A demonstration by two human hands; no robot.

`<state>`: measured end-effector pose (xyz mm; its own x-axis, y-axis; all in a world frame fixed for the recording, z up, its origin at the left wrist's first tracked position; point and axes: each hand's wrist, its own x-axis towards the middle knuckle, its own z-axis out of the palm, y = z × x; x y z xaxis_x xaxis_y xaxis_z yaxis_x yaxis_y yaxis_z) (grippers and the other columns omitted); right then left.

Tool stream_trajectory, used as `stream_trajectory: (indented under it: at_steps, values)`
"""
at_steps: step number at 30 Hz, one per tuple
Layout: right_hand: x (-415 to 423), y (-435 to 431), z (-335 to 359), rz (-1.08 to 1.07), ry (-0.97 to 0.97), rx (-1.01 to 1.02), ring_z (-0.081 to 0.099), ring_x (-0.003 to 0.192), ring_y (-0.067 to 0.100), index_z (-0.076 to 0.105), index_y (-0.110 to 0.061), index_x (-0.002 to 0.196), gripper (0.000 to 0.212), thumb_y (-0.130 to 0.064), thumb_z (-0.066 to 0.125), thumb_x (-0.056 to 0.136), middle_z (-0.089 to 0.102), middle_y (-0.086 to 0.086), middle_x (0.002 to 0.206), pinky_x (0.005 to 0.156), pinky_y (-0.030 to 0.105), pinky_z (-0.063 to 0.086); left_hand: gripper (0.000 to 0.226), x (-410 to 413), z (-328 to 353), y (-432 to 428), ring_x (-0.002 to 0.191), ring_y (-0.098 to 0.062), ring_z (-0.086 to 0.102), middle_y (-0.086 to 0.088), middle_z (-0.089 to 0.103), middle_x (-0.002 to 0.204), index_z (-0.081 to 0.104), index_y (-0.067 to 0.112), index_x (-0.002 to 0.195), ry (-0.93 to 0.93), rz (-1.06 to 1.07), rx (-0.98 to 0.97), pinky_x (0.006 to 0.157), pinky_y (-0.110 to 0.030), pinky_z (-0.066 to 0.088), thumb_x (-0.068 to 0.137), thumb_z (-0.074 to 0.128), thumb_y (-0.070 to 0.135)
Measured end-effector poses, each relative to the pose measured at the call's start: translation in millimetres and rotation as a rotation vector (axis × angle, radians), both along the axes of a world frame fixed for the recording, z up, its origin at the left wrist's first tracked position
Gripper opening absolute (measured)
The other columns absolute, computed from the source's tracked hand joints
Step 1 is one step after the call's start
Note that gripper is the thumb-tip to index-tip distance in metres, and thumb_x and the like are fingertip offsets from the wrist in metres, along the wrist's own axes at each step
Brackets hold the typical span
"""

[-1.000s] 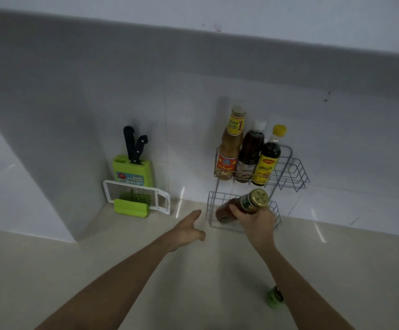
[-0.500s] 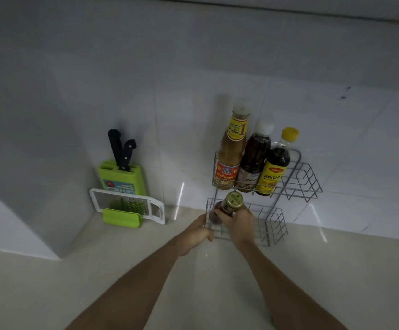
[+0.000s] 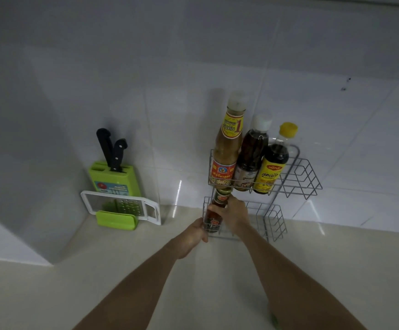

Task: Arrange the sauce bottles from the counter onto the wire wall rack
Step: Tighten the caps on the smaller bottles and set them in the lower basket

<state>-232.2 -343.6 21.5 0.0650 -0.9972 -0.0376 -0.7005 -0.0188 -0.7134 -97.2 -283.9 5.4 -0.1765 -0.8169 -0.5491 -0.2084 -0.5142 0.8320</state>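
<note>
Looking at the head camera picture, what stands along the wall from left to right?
Green knife block → then, on the wire rack's upper shelf: tall tan sauce bottle → dark bottle with white cap → yellow-capped bottle.

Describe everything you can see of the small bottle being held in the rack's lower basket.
The small bottle looks like glass, with dark reddish-brown sauce, a greenish-gold cap, a red neck label and a darker label lower down. It stands nearly upright at the left end of the lower basket, cap just beneath the upper shelf. The right hand grips its middle; the left hand sits by its base, contact unclear.
</note>
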Motion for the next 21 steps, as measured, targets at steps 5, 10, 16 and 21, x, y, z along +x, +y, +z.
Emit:
stream_trajectory:
  at_steps: [5, 10, 16, 21]
  values:
    - [5, 0, -1, 0.048, -0.006, 0.056, 0.063, 0.101, 0.024, 0.058, -0.011, 0.114, 0.050, -0.048, 0.069, 0.082, 0.068, 0.008, 0.112, 0.082, 0.032, 0.049, 0.059, -5, 1, -3, 0.090, -0.011, 0.049, -0.002, 0.056, 0.103, 0.044, 0.007, 0.131, -0.050, -0.012, -0.017, 0.073, -0.021, 0.039, 0.077, 0.041, -0.017]
    - [7, 5, -2, 0.049, -0.016, 0.098, 0.062, 0.104, 0.028, 0.056, -0.009, 0.117, 0.048, -0.045, 0.066, 0.086, 0.067, 0.011, 0.114, 0.084, 0.032, 0.047, 0.080, -2, 1, 3, 0.135, -0.025, 0.033, -0.010, 0.038, 0.149, 0.027, 0.012, 0.149, -0.101, -0.062, -0.056, 0.100, -0.030, 0.035, 0.076, 0.041, -0.018]
    - [7, 24, 2, 0.061, -0.044, 0.146, 0.053, 0.123, 0.033, 0.035, -0.004, 0.139, 0.060, -0.032, 0.062, 0.092, 0.054, 0.019, 0.136, 0.095, 0.035, 0.043, 0.089, 5, 6, 21, 0.148, -0.021, 0.011, -0.003, 0.010, 0.162, 0.001, 0.023, 0.154, -0.151, -0.154, -0.092, 0.109, -0.027, 0.022, 0.082, 0.040, -0.013]
    - [-6, 66, 28, 0.025, -0.090, 0.075, 0.044, 0.132, 0.035, 0.023, -0.005, 0.147, 0.072, -0.027, 0.063, 0.092, 0.043, 0.020, 0.146, 0.104, 0.039, 0.037, 0.086, 14, 28, 51, 0.146, -0.017, 0.017, 0.002, 0.015, 0.161, 0.007, 0.025, 0.154, -0.244, -0.104, -0.202, 0.107, -0.022, 0.025, 0.084, 0.052, 0.002]
